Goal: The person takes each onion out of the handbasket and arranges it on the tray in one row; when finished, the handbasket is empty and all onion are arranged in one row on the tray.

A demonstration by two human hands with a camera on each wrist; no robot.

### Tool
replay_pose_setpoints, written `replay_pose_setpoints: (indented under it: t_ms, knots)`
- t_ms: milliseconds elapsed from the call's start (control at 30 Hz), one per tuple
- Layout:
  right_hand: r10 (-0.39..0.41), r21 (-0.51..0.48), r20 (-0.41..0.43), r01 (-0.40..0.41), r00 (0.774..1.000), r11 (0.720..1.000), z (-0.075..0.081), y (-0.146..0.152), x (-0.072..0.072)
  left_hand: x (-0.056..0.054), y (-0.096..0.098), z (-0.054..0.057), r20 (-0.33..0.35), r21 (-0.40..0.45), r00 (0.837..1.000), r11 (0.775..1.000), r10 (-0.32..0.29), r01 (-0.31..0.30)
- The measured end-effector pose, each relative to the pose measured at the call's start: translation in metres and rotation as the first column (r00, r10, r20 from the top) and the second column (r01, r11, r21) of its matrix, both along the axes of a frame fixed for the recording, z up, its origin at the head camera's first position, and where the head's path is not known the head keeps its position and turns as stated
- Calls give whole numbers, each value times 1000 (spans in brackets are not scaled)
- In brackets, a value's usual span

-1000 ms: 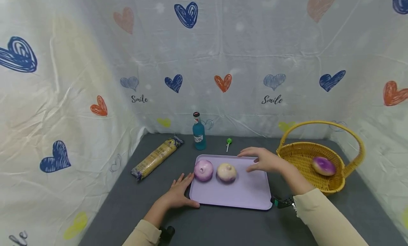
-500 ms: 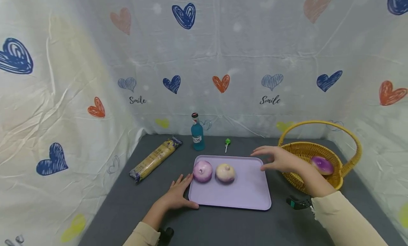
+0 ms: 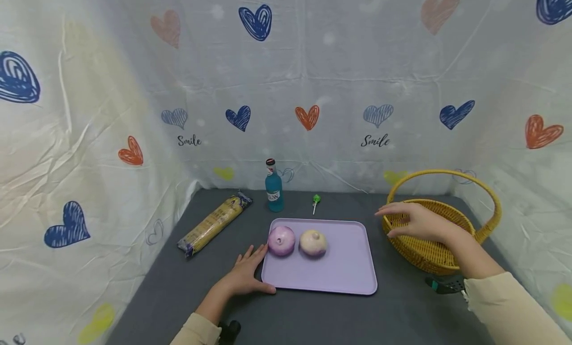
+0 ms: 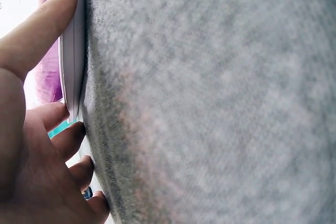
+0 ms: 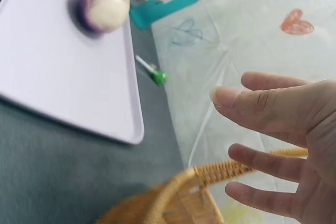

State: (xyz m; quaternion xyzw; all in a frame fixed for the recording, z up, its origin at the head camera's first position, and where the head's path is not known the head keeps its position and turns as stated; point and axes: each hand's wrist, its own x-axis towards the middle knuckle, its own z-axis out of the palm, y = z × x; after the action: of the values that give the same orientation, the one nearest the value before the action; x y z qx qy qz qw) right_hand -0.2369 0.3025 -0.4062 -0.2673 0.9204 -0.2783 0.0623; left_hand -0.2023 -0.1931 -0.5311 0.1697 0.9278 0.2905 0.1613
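My left hand (image 3: 243, 275) rests at the left edge of a lilac tray (image 3: 339, 270), fingers spread, with thumb and fingertips touching its rim. On the tray sit a purple onion (image 3: 281, 241) and, right beside it, a round white-and-purple vegetable (image 3: 313, 243) with a small knob on top, like a turnip. Holding nothing, my right hand (image 3: 417, 221) hovers over the left side of a yellow wicker basket (image 3: 420, 258), thumb apart from the loosely extended fingers. My hand and forearm hide part of the basket's inside. In the right wrist view the palm (image 5: 320, 145) shows bare.
Behind the tray lie a green lollipop (image 3: 316, 199) and an upright blue bottle (image 3: 274, 191). A long yellow packet (image 3: 216, 223) lies slantwise at the left of the grey table (image 3: 313, 320). The basket's tall handle (image 3: 491, 196) arches up on the right.
My right hand has moved right, from above the tray to over the basket, and now hides the purple vegetable seen inside it before. My left hand keeps its place at the tray.
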Motion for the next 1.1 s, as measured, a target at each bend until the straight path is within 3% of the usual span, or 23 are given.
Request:
replay_pose_setpoints:
  t_ms: [200,433,533,633,767,1100]
  knots:
    - [-54,-35,71,57,996,998,2,21,2,0,-1,-1,8,-7,1000,1000,6,-6]
    - [-96,85,33,93,995,992,2,49,0,0,-3,-2,5,-11,1000,1000,8,-8]
    - [-69,48,77,66,995,997,0,60,-1,0,-3,-3,5,-10,1000,1000,6,-6]
    - [-53,-40,175,60,983,997,-2,71,-2,1,-3,-2,4,-11,1000,1000,6,-6]
    - [-22,-93,222,44,975,995,-4,82,-2,0,-2,-2,-3,-12,1000,1000,5,-5]
    - [-42,94,14,41,999,995,-8,95,-6,-2,0,-2,-7,-24,1000,1000,6,-6]
